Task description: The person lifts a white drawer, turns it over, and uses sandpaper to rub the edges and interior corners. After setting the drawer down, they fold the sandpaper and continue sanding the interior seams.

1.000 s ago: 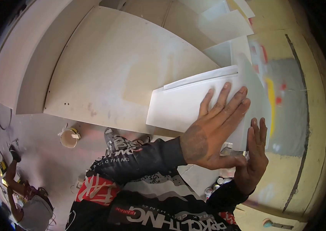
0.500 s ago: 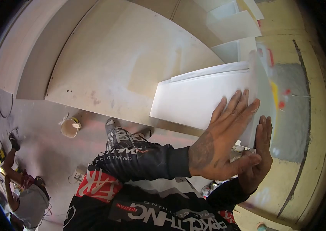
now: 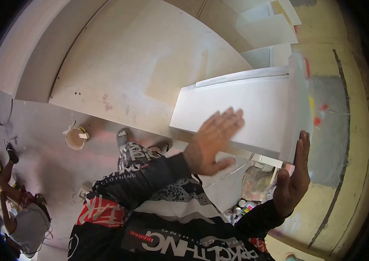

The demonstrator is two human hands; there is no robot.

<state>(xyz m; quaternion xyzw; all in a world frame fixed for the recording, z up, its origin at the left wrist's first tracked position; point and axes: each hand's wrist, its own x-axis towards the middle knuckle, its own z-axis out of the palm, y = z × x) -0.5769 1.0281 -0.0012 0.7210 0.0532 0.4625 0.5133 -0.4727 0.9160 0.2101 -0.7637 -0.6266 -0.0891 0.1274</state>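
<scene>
A white-painted drawer lies across the large pale panel, with its front board standing at the right end. Over the drawer's white side, near its lower edge, is my left hand, slightly blurred, palm down with fingers stretched and thumb out. My right hand rests at the lower end of the front board, its fingers straight and together against the outer face. Its thumb stands apart, near the board's lower corner.
The large pale panel spreads under and behind the drawer. White open compartments stand at the back right. Below are a bucket on the floor, cans and a plastic-wrapped container. Another person crouches at lower left.
My left hand has moved left and away from the front board along the drawer's side, uncovering the lower corner. My right hand stays at the board.
</scene>
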